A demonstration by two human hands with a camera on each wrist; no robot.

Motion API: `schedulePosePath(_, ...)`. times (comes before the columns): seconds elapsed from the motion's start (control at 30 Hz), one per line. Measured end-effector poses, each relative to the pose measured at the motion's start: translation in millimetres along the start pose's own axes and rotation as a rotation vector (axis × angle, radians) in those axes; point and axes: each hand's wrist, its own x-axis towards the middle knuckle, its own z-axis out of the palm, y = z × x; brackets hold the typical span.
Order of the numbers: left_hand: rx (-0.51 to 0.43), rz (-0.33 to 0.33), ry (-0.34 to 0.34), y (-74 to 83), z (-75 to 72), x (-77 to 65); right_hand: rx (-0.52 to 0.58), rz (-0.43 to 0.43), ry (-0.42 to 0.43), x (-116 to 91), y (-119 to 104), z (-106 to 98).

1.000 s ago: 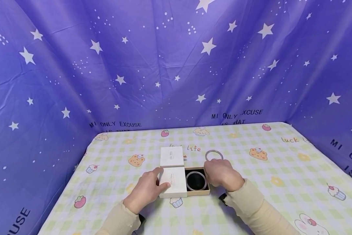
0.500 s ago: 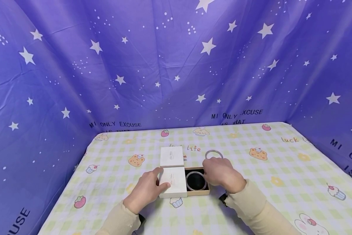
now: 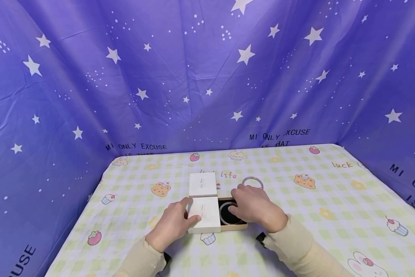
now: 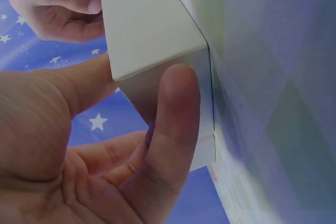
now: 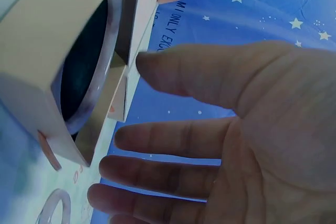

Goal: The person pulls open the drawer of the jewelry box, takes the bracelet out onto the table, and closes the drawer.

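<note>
My left hand (image 3: 172,221) grips the left end of a white box sleeve (image 3: 205,211), thumb on its top face; the left wrist view shows its fingers around the sleeve (image 4: 152,24). Out of the sleeve's right side sticks a tan drawer (image 3: 234,227) with a dark lining. A pale bangle (image 3: 220,213) lies in it. Above the drawer is my right hand (image 3: 259,207), its thumb over the bangle. In the right wrist view its fingers (image 5: 163,174) are extended and apart from the bangle (image 5: 113,35), holding nothing.
A second white box (image 3: 202,184) lies directly behind the first. Another bangle (image 3: 252,178) rests on the checked tablecloth (image 3: 283,204) beyond my right hand, partly covered by it. An orange-brown pull tab (image 5: 48,151) hangs from the drawer's end. A purple star curtain (image 3: 207,77) surrounds the table.
My right hand has shifted left from the drawer's right edge to over the drawer, and its thumb now shows above the bangle. The left hand and box have stayed put.
</note>
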Motion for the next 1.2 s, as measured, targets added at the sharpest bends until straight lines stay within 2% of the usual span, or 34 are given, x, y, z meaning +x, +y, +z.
schedulePosePath(0.3,0.002,-0.001,0.001,0.2,-0.1,-0.1,-0.006,-0.026,-0.049,2,-5,3)
schedulePosePath(0.53,0.004,0.001,0.000,0.3,-0.2,0.0,0.001,-0.055,-0.042,3,-7,7)
schedulePosePath(1.2,0.009,0.012,0.016,-0.4,0.8,0.0,-0.019,-0.066,-0.061,3,-12,17)
